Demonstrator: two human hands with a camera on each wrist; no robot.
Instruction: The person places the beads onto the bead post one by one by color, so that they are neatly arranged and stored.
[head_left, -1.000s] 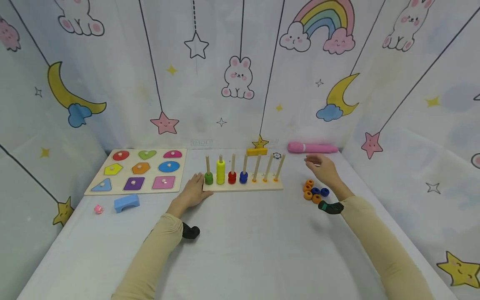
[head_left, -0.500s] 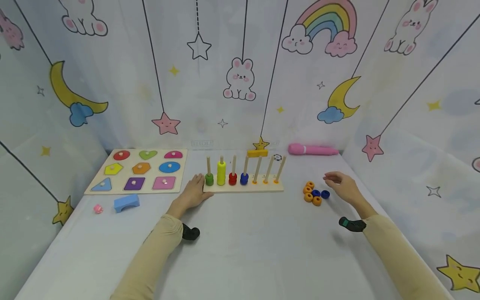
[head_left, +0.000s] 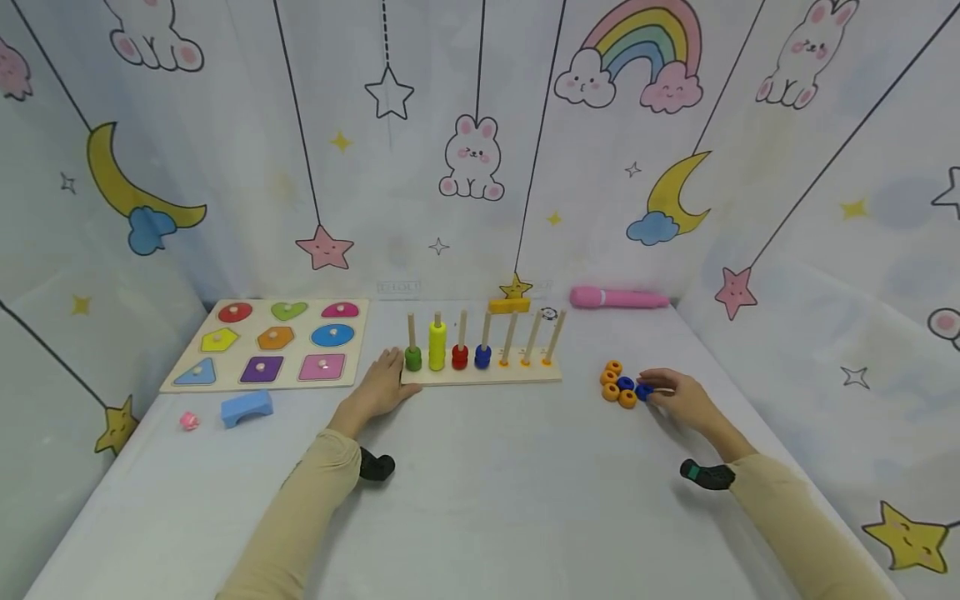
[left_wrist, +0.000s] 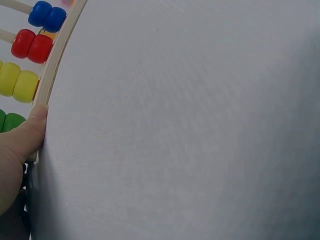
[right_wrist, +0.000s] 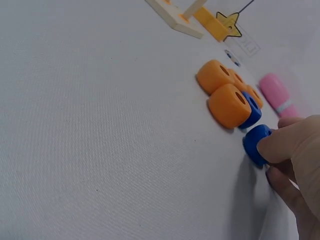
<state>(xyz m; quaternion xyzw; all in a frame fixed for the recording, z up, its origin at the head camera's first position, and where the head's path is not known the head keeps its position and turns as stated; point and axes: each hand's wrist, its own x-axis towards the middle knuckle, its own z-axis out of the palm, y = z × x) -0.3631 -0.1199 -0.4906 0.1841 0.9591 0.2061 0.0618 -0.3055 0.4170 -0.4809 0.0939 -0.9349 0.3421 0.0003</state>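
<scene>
A wooden peg board [head_left: 480,377] stands near the back of the table. Green, yellow, red and blue beads sit on its left pegs, while the three right pegs are bare. My left hand [head_left: 377,388] holds the board's left end, the thumb [left_wrist: 31,131] lying along the front edge. On the right, my right hand [head_left: 684,400] pinches a blue bead [right_wrist: 253,142] between thumb and fingers, low over the table. Right beside it lie another blue bead [right_wrist: 253,111] and several orange beads [right_wrist: 229,106] in a cluster.
A shape puzzle board [head_left: 296,384] with knobbed pieces lies at the back left. In front of it are a blue arch block [head_left: 247,408] and a small pink piece [head_left: 189,421]. A yellow block [head_left: 509,307] and a pink wand-like toy [head_left: 618,297] lie along the back wall.
My right hand has come back from near the pink toy, moved down beside the bead cluster, and taken hold of a blue bead. The left hand has stayed on the board's end.
</scene>
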